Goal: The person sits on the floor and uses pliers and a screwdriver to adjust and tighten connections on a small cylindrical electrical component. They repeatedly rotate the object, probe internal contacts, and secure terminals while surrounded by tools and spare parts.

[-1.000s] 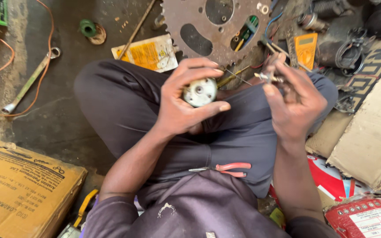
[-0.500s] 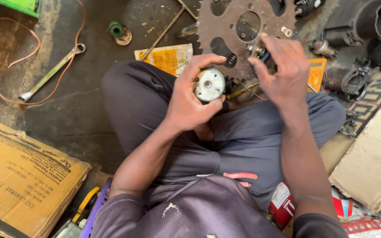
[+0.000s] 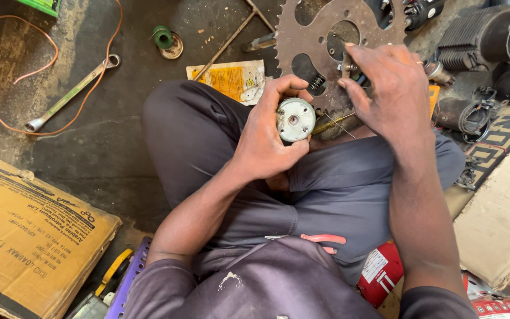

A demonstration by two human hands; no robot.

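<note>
Left hand (image 3: pixel 264 145) grips small round silver motor (image 3: pixel 295 120) above lap | right hand (image 3: pixel 388 88) fingers curled on small parts over rusty toothed sprocket (image 3: pixel 332 41), pinch unclear | risk: loose grip, motor falls to floor

The person wears dark grey-purple clothing throughout. The trousers (image 3: pixel 208 136) are a dull slate grey with soft creases, filling the middle of the frame. The top (image 3: pixel 267 283), at the lower centre, is a slightly more purple grey, with a small whitish smear on the chest. Its sleeves are short or pushed up: the cuffs (image 3: pixel 160 269) end near the elbows at the lower left and lower right, leaving both forearms bare. The left hand (image 3: pixel 267 139) and the right hand (image 3: pixel 391 88) are bare, without gloves. A thin ring seems to sit on one right finger at the upper right, too small to be sure.
</note>
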